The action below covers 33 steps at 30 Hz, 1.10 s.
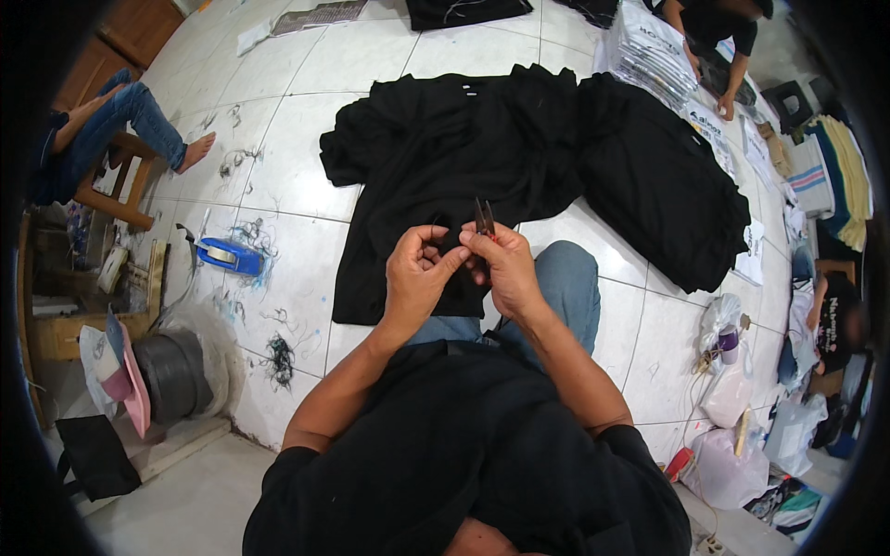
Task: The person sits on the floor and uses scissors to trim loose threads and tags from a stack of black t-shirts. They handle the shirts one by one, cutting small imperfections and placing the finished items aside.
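Note:
Black T-shirts (445, 153) lie in a pile on the tiled floor before me, their lower edge reaching my lap. Over that lower part, my right hand (504, 267) holds a pair of small thread snips (484, 219), blades pointing away from me. Close beside it, my left hand (421, 267) has its thumb and fingertips drawn near the right thumb; a dark thread seems to show by its forefinger, but whether it grips anything is hard to tell. A second pile of black shirts (653, 174) adjoins on the right.
Thread scraps (280, 358) and a blue tape dispenser (229, 256) lie at left, near a person seated on a wooden stool (115, 201). Packed garments (643, 55) are stacked at upper right, beside another person. Plastic bags (730, 465) stand at lower right, near a third person.

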Tool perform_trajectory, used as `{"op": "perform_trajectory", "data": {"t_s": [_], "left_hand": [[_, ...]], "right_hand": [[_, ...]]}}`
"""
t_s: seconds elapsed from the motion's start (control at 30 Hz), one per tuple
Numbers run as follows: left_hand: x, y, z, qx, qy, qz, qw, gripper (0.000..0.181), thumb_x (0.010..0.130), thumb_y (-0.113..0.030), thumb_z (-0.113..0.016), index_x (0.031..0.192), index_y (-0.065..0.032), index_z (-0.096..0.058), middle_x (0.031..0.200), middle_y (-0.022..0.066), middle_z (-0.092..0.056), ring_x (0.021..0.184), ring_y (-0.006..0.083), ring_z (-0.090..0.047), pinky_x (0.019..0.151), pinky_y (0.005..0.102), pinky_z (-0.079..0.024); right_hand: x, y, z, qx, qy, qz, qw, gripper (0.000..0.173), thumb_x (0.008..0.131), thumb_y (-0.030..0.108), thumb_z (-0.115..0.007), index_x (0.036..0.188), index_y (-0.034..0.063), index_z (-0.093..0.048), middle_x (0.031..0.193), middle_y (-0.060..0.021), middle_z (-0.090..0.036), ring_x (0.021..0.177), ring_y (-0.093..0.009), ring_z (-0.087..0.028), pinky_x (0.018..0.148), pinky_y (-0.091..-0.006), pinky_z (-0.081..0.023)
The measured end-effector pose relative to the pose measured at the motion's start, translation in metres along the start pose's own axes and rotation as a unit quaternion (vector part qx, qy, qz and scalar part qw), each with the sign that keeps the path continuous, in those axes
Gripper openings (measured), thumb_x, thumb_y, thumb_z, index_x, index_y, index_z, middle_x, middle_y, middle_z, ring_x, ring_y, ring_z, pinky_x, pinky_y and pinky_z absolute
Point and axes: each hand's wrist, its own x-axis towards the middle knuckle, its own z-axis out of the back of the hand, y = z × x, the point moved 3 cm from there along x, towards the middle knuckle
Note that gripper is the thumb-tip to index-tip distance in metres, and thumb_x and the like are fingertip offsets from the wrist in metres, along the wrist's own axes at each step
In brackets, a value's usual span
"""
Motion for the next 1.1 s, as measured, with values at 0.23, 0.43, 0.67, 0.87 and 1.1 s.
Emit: {"op": "perform_trajectory", "data": {"t_s": [0.23, 0.43, 0.67, 0.87, 1.1], "left_hand": [[0.014, -0.013, 0.005, 0.057, -0.001, -0.074, 0.996, 0.020, 0.087, -0.013, -0.074, 0.092, 0.0048, -0.067, 0.086, 0.0042, -0.063, 0.066, 0.0060, -0.058, 0.055, 0.0199, -0.047], [0.014, -0.007, 0.008, -0.053, 0.050, 0.029, 0.997, 0.018, 0.090, -0.015, -0.070, 0.090, 0.0032, -0.068, 0.082, 0.0036, -0.062, 0.064, 0.0079, -0.059, 0.052, 0.0205, -0.046], [0.014, 0.005, 0.009, -0.192, 0.091, 0.142, 0.967, 0.017, 0.094, -0.018, -0.067, 0.092, -0.0008, -0.068, 0.075, 0.0023, -0.061, 0.062, 0.0092, -0.059, 0.050, 0.0208, -0.045], [0.015, -0.009, 0.006, -0.094, 0.073, 0.118, 0.986, 0.016, 0.094, -0.015, -0.066, 0.090, 0.0000, -0.069, 0.076, 0.0033, -0.063, 0.062, 0.0091, -0.059, 0.051, 0.0201, -0.044], [0.014, -0.026, 0.003, 0.035, -0.010, -0.059, 0.998, 0.016, 0.094, -0.013, -0.066, 0.091, 0.0024, -0.071, 0.078, 0.0034, -0.065, 0.059, 0.0075, -0.059, 0.051, 0.0194, -0.044]], "right_hand": [[-0.010, 0.006, 0.002, -0.054, 0.033, 0.063, 0.996, 0.020, 0.088, 0.018, -0.073, 0.100, 0.0026, -0.067, 0.081, 0.0012, -0.062, 0.069, -0.005, -0.055, 0.056, -0.0181, -0.044], [-0.015, 0.005, -0.008, -0.109, 0.014, 0.107, 0.988, 0.023, 0.083, 0.010, -0.077, 0.101, 0.0028, -0.064, 0.082, -0.0004, -0.063, 0.069, -0.006, -0.056, 0.062, -0.0195, -0.046], [-0.010, 0.000, 0.000, -0.034, 0.037, 0.071, 0.996, 0.014, 0.086, 0.012, -0.074, 0.094, 0.0053, -0.064, 0.072, 0.0019, -0.060, 0.052, -0.003, -0.047, 0.044, -0.0181, -0.036], [-0.007, 0.000, 0.002, -0.053, 0.009, 0.083, 0.995, 0.017, 0.086, 0.014, -0.076, 0.094, 0.0046, -0.064, 0.070, 0.0050, -0.056, 0.055, -0.003, -0.047, 0.048, -0.0185, -0.037], [-0.011, 0.010, -0.003, -0.161, -0.038, 0.134, 0.977, 0.019, 0.088, 0.017, -0.075, 0.092, 0.0009, -0.066, 0.075, 0.0062, -0.056, 0.069, -0.001, -0.047, 0.059, -0.0187, -0.038]]}}
